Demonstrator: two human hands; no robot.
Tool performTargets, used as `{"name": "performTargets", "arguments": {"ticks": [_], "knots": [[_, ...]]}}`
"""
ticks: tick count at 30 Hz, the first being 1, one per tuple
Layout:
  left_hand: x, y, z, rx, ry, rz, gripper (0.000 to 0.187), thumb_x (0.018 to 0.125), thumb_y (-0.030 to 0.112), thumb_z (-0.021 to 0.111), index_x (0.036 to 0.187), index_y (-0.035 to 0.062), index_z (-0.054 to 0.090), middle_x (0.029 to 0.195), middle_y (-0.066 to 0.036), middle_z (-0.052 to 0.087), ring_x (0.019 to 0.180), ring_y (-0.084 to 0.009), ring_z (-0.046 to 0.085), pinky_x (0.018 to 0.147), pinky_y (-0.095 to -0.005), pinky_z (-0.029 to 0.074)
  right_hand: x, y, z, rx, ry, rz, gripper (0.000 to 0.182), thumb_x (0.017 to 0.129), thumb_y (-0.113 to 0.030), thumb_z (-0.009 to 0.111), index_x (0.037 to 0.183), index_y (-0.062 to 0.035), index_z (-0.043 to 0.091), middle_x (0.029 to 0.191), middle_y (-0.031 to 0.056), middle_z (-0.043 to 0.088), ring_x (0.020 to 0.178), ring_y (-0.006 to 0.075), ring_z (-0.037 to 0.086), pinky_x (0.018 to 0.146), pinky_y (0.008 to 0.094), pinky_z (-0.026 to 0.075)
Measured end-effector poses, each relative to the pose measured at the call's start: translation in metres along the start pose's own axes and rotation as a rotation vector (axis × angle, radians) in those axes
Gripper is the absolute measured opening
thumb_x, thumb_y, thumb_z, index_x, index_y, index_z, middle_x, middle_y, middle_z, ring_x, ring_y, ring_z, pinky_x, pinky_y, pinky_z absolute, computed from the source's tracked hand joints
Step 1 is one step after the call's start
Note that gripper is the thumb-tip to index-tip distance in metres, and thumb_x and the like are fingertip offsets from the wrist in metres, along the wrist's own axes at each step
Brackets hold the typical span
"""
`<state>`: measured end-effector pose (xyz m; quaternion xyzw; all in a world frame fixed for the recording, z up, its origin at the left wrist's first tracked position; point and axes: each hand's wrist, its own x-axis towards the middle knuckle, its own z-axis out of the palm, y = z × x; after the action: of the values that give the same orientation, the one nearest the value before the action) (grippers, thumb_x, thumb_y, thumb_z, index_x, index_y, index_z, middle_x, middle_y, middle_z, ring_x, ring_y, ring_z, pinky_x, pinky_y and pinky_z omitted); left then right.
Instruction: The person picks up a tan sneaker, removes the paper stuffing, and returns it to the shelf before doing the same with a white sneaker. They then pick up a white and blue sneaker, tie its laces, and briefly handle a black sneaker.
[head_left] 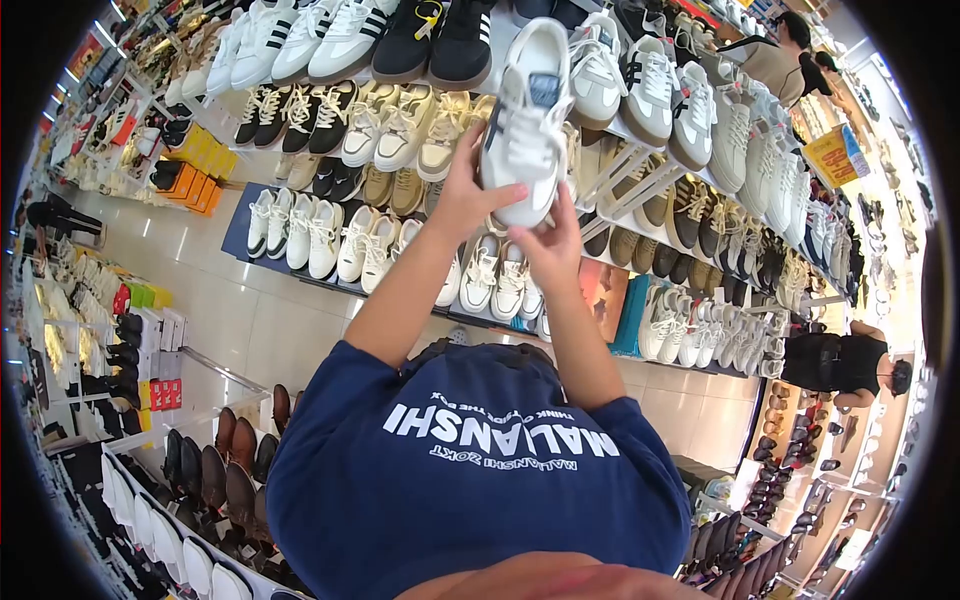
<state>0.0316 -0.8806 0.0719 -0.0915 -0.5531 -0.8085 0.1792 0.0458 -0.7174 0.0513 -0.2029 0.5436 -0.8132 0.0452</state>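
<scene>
A white sneaker point(528, 130) with dark side stripes is held up in front of the shoe shelves, its toe pointing down toward me. My left hand point(470, 185) grips the shoe's left side, with the thumb across the toe. On the right of the toe, my right hand point(552, 240) presses its thumb and fingers against the shoe. White sneakers with black stripes point(342, 38) stand on the top shelf to the left, and more white sneakers point(598, 65) stand just right of the held shoe.
Lower racks hold cream sneakers point(400, 125) and white sneakers point(318, 235). A metal rack with brown shoes point(240, 440) stands at lower left. One person point(835, 362) in black is at the right, another person point(775, 62) at upper right. A yellow price sign point(837, 157) hangs nearby.
</scene>
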Motion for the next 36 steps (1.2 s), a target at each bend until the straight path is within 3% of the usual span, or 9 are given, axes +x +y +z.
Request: {"name": "performTargets", "arguments": {"ticks": [4,5,12,16,20,21,25,31,36], "knots": [[0.036,0.013,0.000,0.017,-0.062,-0.141,0.108,0.079,0.007,0.079,0.157,0.0031,0.004,0.146,-0.020,0.040,0.129,-0.0288,0.048,0.099,-0.0377,0.050,0.052,-0.004,0.001,0.022,0.016,-0.043,0.093,0.080,0.008,0.073,0.154,0.0017,0.016,0.149,0.0207,0.038,0.126,0.0309,0.054,0.099,0.0389,0.051],[0.041,0.022,0.002,-0.050,-0.065,-0.229,0.104,0.085,0.008,0.074,0.159,0.0177,0.001,0.146,-0.018,0.042,0.127,-0.0280,0.051,0.090,-0.0380,0.055,0.060,-0.001,0.002,0.010,0.021,-0.067,0.091,0.081,0.009,0.072,0.153,0.0024,0.018,0.148,0.0204,0.038,0.126,0.0308,0.054,0.100,0.0386,0.051],[0.098,0.010,-0.006,0.000,-0.052,-0.183,0.109,0.080,0.009,0.079,0.156,0.0121,0.002,0.140,-0.023,0.044,0.120,-0.0310,0.056,0.087,-0.0442,0.058,0.123,0.011,0.001,-0.007,0.087,-0.078,0.083,0.085,0.003,0.072,0.151,0.0062,0.021,0.139,0.0209,0.049,0.121,0.0267,0.057,0.098,0.0346,0.051],[0.127,0.015,-0.018,0.133,-0.096,-0.422,0.114,0.077,0.021,0.083,0.156,0.0115,0.002,0.134,-0.022,0.049,0.107,-0.0309,0.064,0.085,-0.0430,0.058,0.145,0.022,0.000,-0.051,0.143,-0.043,0.082,0.086,-0.006,0.074,0.149,0.0085,0.023,0.131,0.0195,0.056,0.115,0.0226,0.059,0.092,0.0311,0.053],[0.122,0.020,-0.020,0.349,-0.090,-0.590,0.115,0.081,0.034,0.079,0.158,0.0144,-0.003,0.121,-0.021,0.059,0.061,-0.0197,0.065,0.056,-0.0317,0.057,0.154,0.020,-0.005,-0.495,0.159,0.153,0.083,0.082,-0.023,0.081,0.146,0.0063,0.036,0.103,0.0198,0.068,0.076,0.0158,0.068,0.058,0.0284,0.055],[0.117,0.012,-0.018,0.318,-0.022,-0.526,0.107,0.085,0.038,0.075,0.159,0.0156,0.000,0.110,-0.018,0.063,0.049,-0.0155,0.059,0.044,-0.0281,0.050,0.154,0.023,-0.004,-0.510,0.170,0.084,0.085,0.081,-0.031,0.081,0.146,0.0045,0.038,0.093,0.0191,0.069,0.061,0.0153,0.066,0.048,0.0291,0.051],[0.132,-0.010,-0.017,0.348,0.084,-0.421,0.093,0.089,0.045,0.067,0.158,0.0130,0.014,0.103,-0.019,0.067,0.047,-0.0183,0.060,0.043,-0.0288,0.049,0.175,0.035,-0.003,-0.645,0.200,-0.015,0.088,0.082,-0.036,0.079,0.146,0.0074,0.036,0.093,0.0184,0.068,0.063,0.0161,0.067,0.051,0.0276,0.052],[0.078,-0.059,-0.031,0.477,0.307,-0.135,0.062,0.091,0.036,0.067,0.141,0.0037,0.046,0.079,-0.004,0.060,0.070,-0.0094,0.055,0.062,-0.0262,0.045,0.130,0.032,-0.024,-0.215,0.256,0.213,0.068,0.091,-0.043,0.068,0.132,0.0087,0.049,0.091,0.0147,0.064,0.060,0.0190,0.064,0.050,0.0288,0.052],[-0.058,-0.138,-0.053,0.392,-0.088,-0.608,0.037,0.092,0.024,0.068,0.122,0.0033,0.060,0.074,0.003,0.057,0.060,-0.0060,0.049,0.051,-0.0232,0.039,0.159,0.002,-0.066,0.032,0.443,0.443,0.068,0.089,-0.065,0.056,0.111,0.0001,0.059,0.087,0.0085,0.057,0.058,0.0182,0.055,0.062,0.0368,0.055]]}}
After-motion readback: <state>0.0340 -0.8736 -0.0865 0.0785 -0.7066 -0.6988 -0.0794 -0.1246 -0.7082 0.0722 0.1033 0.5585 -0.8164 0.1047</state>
